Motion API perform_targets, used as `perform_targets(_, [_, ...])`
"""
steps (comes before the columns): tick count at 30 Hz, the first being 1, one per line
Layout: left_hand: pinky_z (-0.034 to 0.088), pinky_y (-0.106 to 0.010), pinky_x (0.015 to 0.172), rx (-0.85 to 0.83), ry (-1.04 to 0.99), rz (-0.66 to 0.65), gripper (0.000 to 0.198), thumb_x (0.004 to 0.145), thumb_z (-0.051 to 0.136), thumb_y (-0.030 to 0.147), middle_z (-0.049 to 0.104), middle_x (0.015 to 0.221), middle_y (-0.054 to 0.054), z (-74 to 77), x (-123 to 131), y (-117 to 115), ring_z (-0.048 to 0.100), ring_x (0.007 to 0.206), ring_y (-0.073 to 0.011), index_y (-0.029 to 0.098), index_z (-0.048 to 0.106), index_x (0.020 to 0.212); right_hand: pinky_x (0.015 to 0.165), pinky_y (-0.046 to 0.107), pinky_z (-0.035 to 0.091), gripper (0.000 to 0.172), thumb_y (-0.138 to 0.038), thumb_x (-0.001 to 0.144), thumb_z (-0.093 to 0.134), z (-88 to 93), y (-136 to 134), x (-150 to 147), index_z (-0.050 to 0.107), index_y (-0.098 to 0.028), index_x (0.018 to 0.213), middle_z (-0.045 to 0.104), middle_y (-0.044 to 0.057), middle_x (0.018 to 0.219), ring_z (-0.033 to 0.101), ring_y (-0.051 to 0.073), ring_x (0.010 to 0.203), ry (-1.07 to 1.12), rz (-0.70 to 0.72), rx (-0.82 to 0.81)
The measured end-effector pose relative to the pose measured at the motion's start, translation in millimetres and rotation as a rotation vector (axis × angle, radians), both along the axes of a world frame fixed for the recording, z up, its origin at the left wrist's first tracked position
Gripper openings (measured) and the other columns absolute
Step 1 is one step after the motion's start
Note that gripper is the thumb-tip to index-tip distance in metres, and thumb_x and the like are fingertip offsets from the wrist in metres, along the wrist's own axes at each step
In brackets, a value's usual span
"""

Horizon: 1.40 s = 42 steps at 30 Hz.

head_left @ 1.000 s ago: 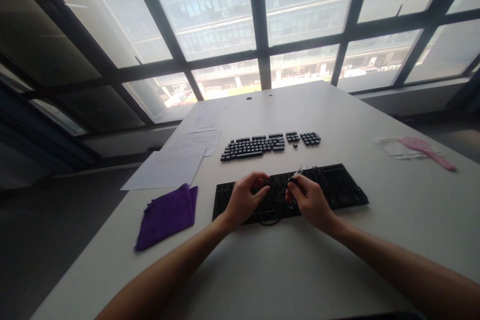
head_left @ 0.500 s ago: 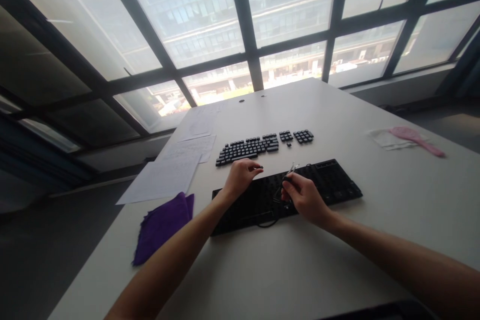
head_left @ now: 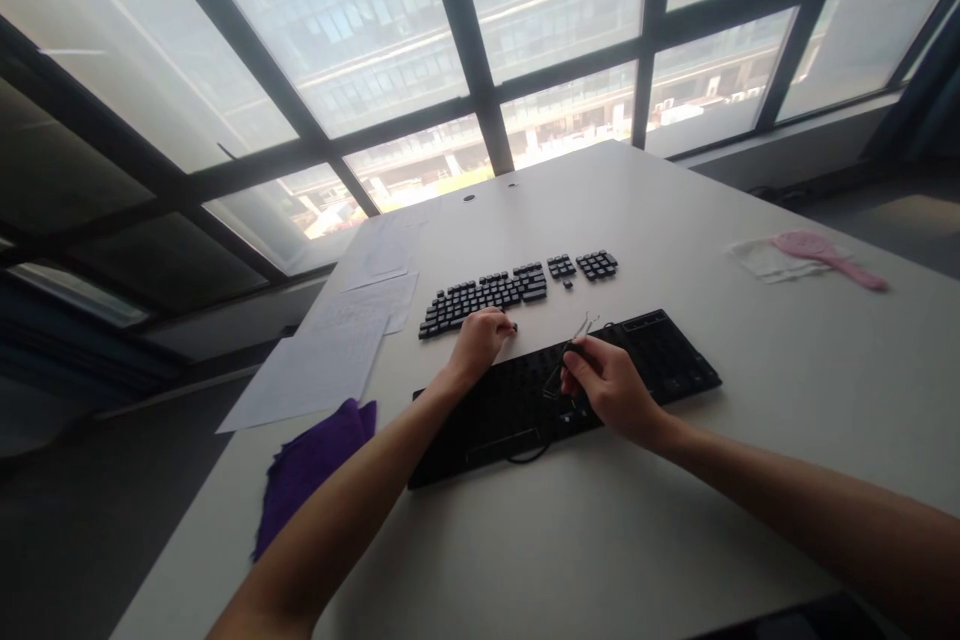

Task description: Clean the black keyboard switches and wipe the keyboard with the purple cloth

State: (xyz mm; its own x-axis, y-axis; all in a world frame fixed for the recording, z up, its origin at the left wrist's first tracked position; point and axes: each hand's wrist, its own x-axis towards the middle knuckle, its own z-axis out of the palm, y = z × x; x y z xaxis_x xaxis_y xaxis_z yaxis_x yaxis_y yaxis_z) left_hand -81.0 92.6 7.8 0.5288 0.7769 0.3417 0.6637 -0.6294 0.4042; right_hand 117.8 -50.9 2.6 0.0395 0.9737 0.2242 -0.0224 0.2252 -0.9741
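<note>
The left hand [head_left: 480, 338] hung at the near edge of the keycap rows [head_left: 480, 295] laid out on the table [head_left: 675, 520]. Its grip was closed in a fingertip pinch on one small black keycap [head_left: 512, 327], just beside the bottom row. The right hand [head_left: 611, 388] sat over the stripped keyboard [head_left: 667, 360], its grip closed on a wire puller [head_left: 579, 338] with the prongs pointing up and away.

To my eye the pinch looked slight. A cap that small could slip and skid across the smooth top, or the knuckles could nudge the neat rows out of order, since they were so close. The puller's prongs, held low over the bare board, might also snag on it.

Sheets of paper [head_left: 315, 370] lay left of the rows, and a purple cloth [head_left: 307, 470] sat nearer the table's edge. A pink brush [head_left: 825, 253] rested on a white wipe [head_left: 761, 262], well apart to the right. Nothing stood between the left hand and the rows.
</note>
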Motion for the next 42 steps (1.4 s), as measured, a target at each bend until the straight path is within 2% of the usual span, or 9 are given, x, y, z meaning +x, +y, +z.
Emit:
perform_targets(5, [0.05, -0.03, 0.08, 0.07, 0.064, 0.055, 0.009, 0.082, 0.07, 0.015, 0.073, 0.088, -0.004, -4.8, 5, 8, 0.064, 0.081, -0.0186, 0.02, 0.076, 0.087, 0.055, 0.029, 0.05, 0.025, -0.042, 0.093, 0.058, 3.0, 6, 5, 0.058, -0.019, 0.082, 0.063, 0.002, 0.067, 0.062, 0.018, 0.059, 0.065, -0.061, 0.01])
perform_targets(10, [0.048, -0.034, 0.09, 0.138, 0.138, 0.073, 0.009, 0.083, 0.07, 0.019, 0.071, 0.092, -0.005, -2.9, 13, 22, 0.06, 0.094, -0.0222, 0.022, 0.078, 0.086, 0.056, 0.029, 0.05, 0.026, -0.042, 0.094, 0.058, 4.9, 5, 4, 0.058, -0.019, 0.081, 0.063, 0.002, 0.066, 0.062, 0.017, 0.059, 0.042, -0.054, 0.018])
perform_targets(16, [0.047, -0.034, 0.087, 0.16, 0.144, 0.094, 0.009, 0.082, 0.07, 0.018, 0.067, 0.095, -0.006, -2.4, 13, 35, 0.056, 0.097, -0.024, 0.022, 0.077, 0.086, 0.056, 0.029, 0.049, 0.03, -0.046, 0.093, 0.058, 5.2, 5, 5, 0.058, -0.02, 0.079, 0.063, 0.002, 0.065, 0.062, 0.018, 0.059, 0.014, -0.045, 0.015])
perform_targets(26, [0.047, -0.036, 0.088, 0.17, 0.141, 0.099, 0.007, 0.079, 0.071, 0.018, 0.065, 0.098, -0.006, -1.9, 10, 37, 0.053, 0.098, -0.0251, 0.022, 0.076, 0.084, 0.056, 0.029, 0.049, 0.03, -0.045, 0.093, 0.057, 5.4, 6, 6, 0.057, -0.019, 0.079, 0.063, 0.002, 0.066, 0.062, 0.018, 0.059, 0.015, -0.047, 0.024])
perform_targets(31, [0.046, -0.035, 0.091, 0.158, 0.123, 0.1, 0.009, 0.079, 0.072, 0.017, 0.065, 0.099, -0.005, 4.8, 7, 35, 0.055, 0.099, -0.0237, 0.022, 0.075, 0.085, 0.057, 0.029, 0.049, 0.03, -0.046, 0.093, 0.058, 5.3, 9, 9, 0.057, -0.019, 0.079, 0.063, 0.002, 0.064, 0.061, 0.017, 0.057, 0.014, -0.054, 0.03])
perform_targets(34, [0.043, -0.037, 0.097, 0.158, 0.08, 0.096, 0.009, 0.081, 0.07, 0.016, 0.065, 0.1, -0.005, 13.3, 7, 21, 0.056, 0.1, -0.0231, 0.021, 0.074, 0.087, 0.057, 0.028, 0.048, 0.028, -0.043, 0.093, 0.057, 8.0, 11, 15, 0.056, -0.02, 0.078, 0.062, 0.001, 0.064, 0.06, 0.017, 0.058, -0.029, -0.018, 0.047])
perform_targets(36, [0.043, -0.038, 0.097, 0.15, 0.045, 0.066, 0.008, 0.083, 0.067, 0.017, 0.066, 0.1, -0.006, 19.6, 8, 1, 0.057, 0.099, -0.0228, 0.02, 0.074, 0.087, 0.057, 0.028, 0.047, 0.025, -0.04, 0.094, 0.056, 12.5, 11, 20, 0.057, -0.02, 0.079, 0.061, 0.0, 0.064, 0.059, 0.016, 0.058, -0.106, 0.069, 0.066])
perform_targets(39, [0.045, -0.037, 0.095, 0.081, -0.004, -0.025, 0.011, 0.088, 0.062, 0.018, 0.068, 0.098, -0.006, 26.2, 11, -43, 0.058, 0.098, -0.0224, 0.021, 0.072, 0.091, 0.056, 0.026, 0.045, 0.02, -0.033, 0.094, 0.055, 20.6, 9, 28, 0.058, -0.019, 0.079, 0.06, 0.0, 0.064, 0.055, 0.015, 0.058, -0.266, 0.228, 0.127])
perform_targets(42, [0.048, -0.036, 0.089, -0.052, -0.041, -0.116, 0.014, 0.089, 0.059, 0.016, 0.068, 0.096, -0.006, 24.2, 14, -89, 0.061, 0.094, -0.0217, 0.022, 0.071, 0.094, 0.056, 0.025, 0.042, 0.019, -0.028, 0.092, 0.055, 24.6, 6, 30, 0.06, -0.018, 0.077, 0.059, -0.001, 0.064, 0.05, 0.013, 0.058, -0.403, 0.291, 0.207])
